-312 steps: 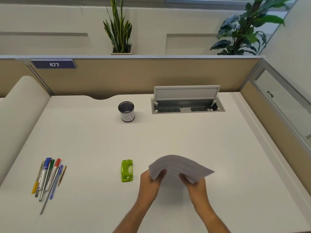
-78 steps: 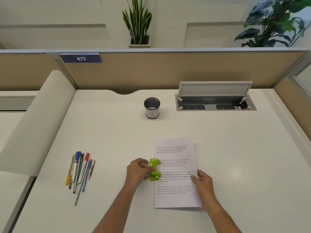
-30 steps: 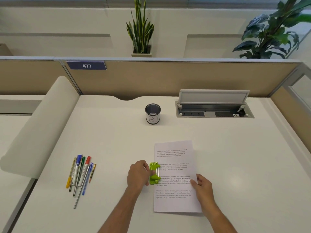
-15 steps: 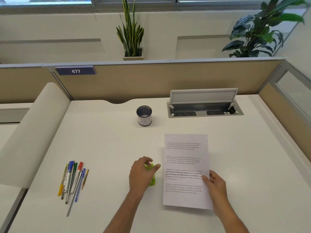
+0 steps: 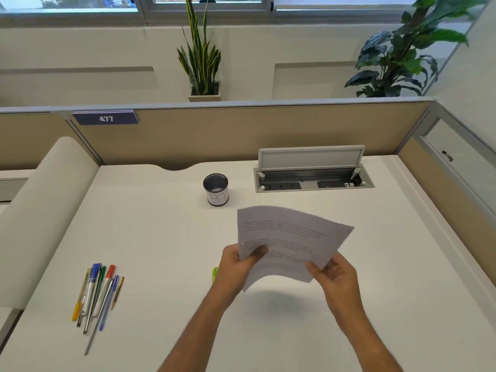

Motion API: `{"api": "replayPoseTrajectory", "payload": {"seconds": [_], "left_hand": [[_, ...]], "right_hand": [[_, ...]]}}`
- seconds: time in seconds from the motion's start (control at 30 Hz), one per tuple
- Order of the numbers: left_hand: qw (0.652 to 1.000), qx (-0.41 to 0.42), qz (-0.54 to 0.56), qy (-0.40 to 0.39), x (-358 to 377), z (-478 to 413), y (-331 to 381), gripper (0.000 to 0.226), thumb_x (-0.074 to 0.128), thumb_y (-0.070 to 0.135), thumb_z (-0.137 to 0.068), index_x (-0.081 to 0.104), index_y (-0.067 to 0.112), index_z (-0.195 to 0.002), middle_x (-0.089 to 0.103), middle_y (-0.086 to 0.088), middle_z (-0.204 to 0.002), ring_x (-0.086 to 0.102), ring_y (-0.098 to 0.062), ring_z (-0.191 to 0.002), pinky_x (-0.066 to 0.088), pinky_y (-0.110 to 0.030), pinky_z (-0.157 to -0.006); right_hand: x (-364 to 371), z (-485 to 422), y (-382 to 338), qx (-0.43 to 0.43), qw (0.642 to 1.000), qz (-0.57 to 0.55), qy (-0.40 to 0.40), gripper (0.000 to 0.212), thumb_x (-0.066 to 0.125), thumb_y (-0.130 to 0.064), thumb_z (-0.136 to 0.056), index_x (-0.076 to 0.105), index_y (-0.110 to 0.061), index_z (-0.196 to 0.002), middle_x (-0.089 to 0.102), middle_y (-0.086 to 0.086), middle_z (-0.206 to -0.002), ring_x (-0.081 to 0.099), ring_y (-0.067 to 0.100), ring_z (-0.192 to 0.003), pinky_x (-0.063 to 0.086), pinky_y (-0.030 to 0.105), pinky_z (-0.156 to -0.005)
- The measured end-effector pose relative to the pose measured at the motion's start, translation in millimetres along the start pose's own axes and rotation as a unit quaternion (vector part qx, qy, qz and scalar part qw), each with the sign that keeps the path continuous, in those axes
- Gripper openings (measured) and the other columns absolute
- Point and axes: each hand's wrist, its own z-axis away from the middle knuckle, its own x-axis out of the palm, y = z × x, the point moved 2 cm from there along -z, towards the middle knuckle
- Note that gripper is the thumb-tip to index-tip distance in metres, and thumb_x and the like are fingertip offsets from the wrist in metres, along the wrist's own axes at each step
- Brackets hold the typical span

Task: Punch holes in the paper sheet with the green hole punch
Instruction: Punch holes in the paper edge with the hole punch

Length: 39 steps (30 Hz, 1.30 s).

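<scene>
The printed paper sheet [image 5: 290, 237] is lifted off the white desk [image 5: 161, 237] and bows upward in the air. My left hand [image 5: 236, 267] pinches its near left edge, thumb on top. My right hand [image 5: 335, 275] holds the sheet's near right corner. Just a sliver of the green hole punch [image 5: 215, 273] shows on the desk, mostly hidden behind my left hand. A small hole appears near the sheet's left edge by my left thumb.
A bunch of pens and markers [image 5: 96, 294] lies at the desk's left. A pen cup [image 5: 216, 189] stands at the back centre, beside an open cable box [image 5: 312, 174]. Partition walls close the back and right sides.
My left hand let go of the hole punch, which stays on the desk. Both hands have taken the sheet and raised it off the desk.
</scene>
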Motion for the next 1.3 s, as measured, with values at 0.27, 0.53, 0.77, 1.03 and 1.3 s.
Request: {"api": "replayPoseTrajectory", "payload": {"seconds": [0.27, 0.53, 0.77, 1.03, 1.3], "left_hand": [[0.997, -0.023, -0.073, 0.034, 22.5, 20.8, -38.9, 0.015, 0.085, 0.021, -0.091, 0.084, 0.032, -0.101, 0.085, 0.001, -0.102, 0.081, -0.021, -0.097, 0.064, -0.055, -0.093], [0.992, -0.041, -0.1, 0.058, 28.7, 29.4, -59.5, 0.02, 0.083, 0.02, -0.092, 0.08, 0.039, -0.101, 0.083, 0.005, -0.098, 0.079, -0.016, -0.092, 0.068, -0.047, -0.084], [0.975, 0.051, -0.211, 0.04, 20.4, 28.9, -45.7, 0.014, 0.081, 0.03, -0.093, 0.071, 0.028, -0.083, 0.071, 0.013, -0.068, 0.058, -0.002, -0.066, 0.049, -0.024, -0.066], [0.811, 0.229, -0.534, -0.069, 25.4, 28.1, 6.9, 0.046, 0.041, 0.025, -0.077, 0.076, 0.039, -0.105, 0.08, 0.017, -0.092, 0.073, -0.009, -0.079, 0.057, -0.031, -0.062], [0.911, 0.079, -0.382, -0.131, 7.3, 20.2, 22.1, 0.008, 0.08, 0.026, -0.085, 0.08, 0.033, -0.088, 0.079, 0.013, -0.08, 0.071, -0.005, -0.073, 0.053, -0.031, -0.069]], "right_hand": [[-2.5, 0.8, 42.3, 0.038, 0.999, 0.031, 0.021, 0.027, 0.072, 0.001, -0.096, 0.075, -0.023, -0.109, 0.084, -0.009, -0.103, 0.079, 0.015, -0.099, 0.064, 0.023, -0.082], [-11.7, 8.7, 49.0, 0.036, 0.999, 0.033, 0.016, 0.026, 0.072, 0.0, -0.096, 0.076, -0.023, -0.107, 0.084, -0.011, -0.1, 0.078, 0.007, -0.093, 0.059, 0.015, -0.078], [-42.2, 4.3, 25.1, -0.032, 0.996, 0.072, 0.051, 0.057, 0.083, 0.012, -0.08, 0.075, -0.04, -0.103, 0.079, -0.014, -0.099, 0.071, 0.025, -0.095, 0.057, 0.025, -0.089], [-87.3, 4.1, -47.8, -0.32, 0.853, 0.411, -0.023, 0.064, 0.079, -0.006, -0.079, 0.066, -0.02, -0.14, 0.062, -0.01, -0.152, 0.051, 0.014, -0.147, 0.039, 0.038, -0.114], [-111.4, -12.1, -18.4, -0.07, 0.982, 0.167, -0.06, 0.039, 0.074, 0.012, -0.09, 0.087, -0.024, -0.083, 0.083, 0.0, -0.086, 0.075, 0.005, -0.081, 0.053, 0.013, -0.073]]}}
